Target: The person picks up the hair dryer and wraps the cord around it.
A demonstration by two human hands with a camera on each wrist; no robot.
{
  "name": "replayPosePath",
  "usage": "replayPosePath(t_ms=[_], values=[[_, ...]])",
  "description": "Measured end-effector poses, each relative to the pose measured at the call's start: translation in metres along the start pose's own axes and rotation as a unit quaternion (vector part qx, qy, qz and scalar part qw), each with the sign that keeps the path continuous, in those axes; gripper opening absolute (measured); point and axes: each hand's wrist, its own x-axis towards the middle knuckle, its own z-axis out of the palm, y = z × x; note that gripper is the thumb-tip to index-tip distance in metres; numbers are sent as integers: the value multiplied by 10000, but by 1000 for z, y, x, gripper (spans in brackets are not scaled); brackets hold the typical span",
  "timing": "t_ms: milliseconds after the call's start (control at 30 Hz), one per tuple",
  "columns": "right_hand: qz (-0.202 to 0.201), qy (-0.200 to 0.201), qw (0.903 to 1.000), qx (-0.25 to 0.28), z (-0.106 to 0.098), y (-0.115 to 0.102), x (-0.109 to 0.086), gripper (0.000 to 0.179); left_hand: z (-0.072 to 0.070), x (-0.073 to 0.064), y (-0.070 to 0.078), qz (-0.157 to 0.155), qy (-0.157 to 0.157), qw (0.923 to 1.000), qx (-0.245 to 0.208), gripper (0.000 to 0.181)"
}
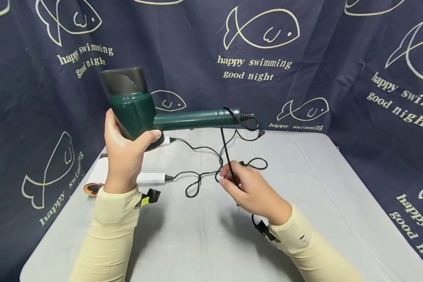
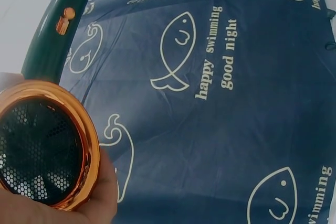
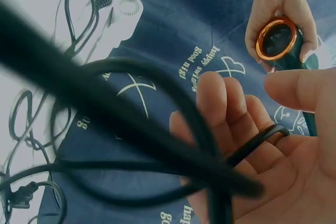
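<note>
My left hand (image 1: 124, 156) grips a dark green hair dryer (image 1: 134, 113) by its barrel, above the left side of the table. Its grey nozzle (image 1: 125, 80) points up, and its handle (image 1: 194, 120) reaches to the right. The copper-rimmed mesh intake (image 2: 90, 145) faces the left wrist camera. A black cord (image 1: 225, 145) wraps round the handle's end and runs down to my right hand (image 1: 255, 192). In the right wrist view, loosely bent fingers hold the cord (image 3: 257, 142) against the palm, with the thumb apart; loops of it hang in front.
On the grey table (image 1: 197, 243), a white hair dryer (image 1: 149, 178) lies at left, partly behind my left arm. Another white end with a cord (image 1: 197, 148) shows behind the green dryer. Black cords cross mid-table, with a plug (image 1: 262, 133) near the back edge. A navy fish-print curtain (image 1: 197, 51) hangs behind.
</note>
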Motion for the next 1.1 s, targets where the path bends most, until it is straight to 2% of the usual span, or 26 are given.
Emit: replayPosePath(t_ms=[300,633,933,1100], values=[[-164,-309,9993,-102,5,-6,-9,4,-3,5,-1,322,236,9987,-320,80],[-187,-421,9989,-76,3,-18,-17,4,1,2,8,308,401,9987,-47,82],[-507,-122,9977,-433,-10,-37,-24,6,5,-2,16,390,360,9983,220,81],[-942,267,9940,-495,-20,-47,-25,6,3,-2,14,323,298,9986,297,82]])
